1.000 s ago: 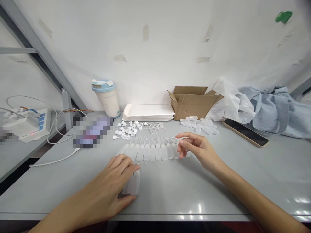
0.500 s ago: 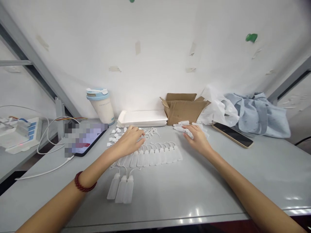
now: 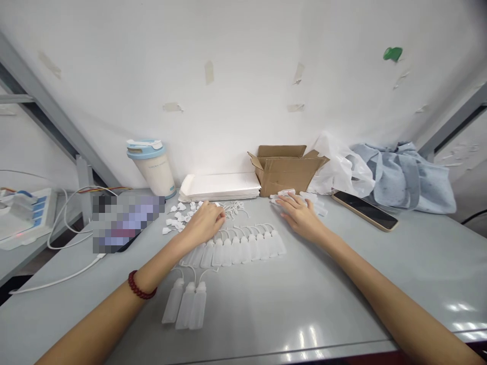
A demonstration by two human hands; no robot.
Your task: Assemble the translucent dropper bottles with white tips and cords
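My left hand (image 3: 206, 223) is among small white caps (image 3: 178, 217) and a bundle of white cords (image 3: 236, 208). Its fingers curl down with the thumb close in, and whatever is between the tips is hidden. My right hand (image 3: 300, 215) lies over loose translucent plastic bottles (image 3: 316, 203), fingers stretched out and a little apart, the tips touching them. Between the hands and closer to me, a row of slim translucent bottles (image 3: 243, 249) with white cord loops lies side by side. Several similar corded bottles (image 3: 190, 306) lie nearer the front edge.
Along the wall stand a blue-lidded cup (image 3: 154, 170), a stack of white envelopes (image 3: 220, 186), an open cardboard box (image 3: 287, 175), a plastic bag (image 3: 342, 170) and a blue cloth bag (image 3: 418, 177). A phone (image 3: 365, 210) lies right; another phone (image 3: 129, 223) with a cable (image 3: 64, 288) lies left.
The left hand's fingers have curled in further and its thumb has drawn closer. My right hand has moved slightly left onto the loose bottles. The camera view has shifted a little.
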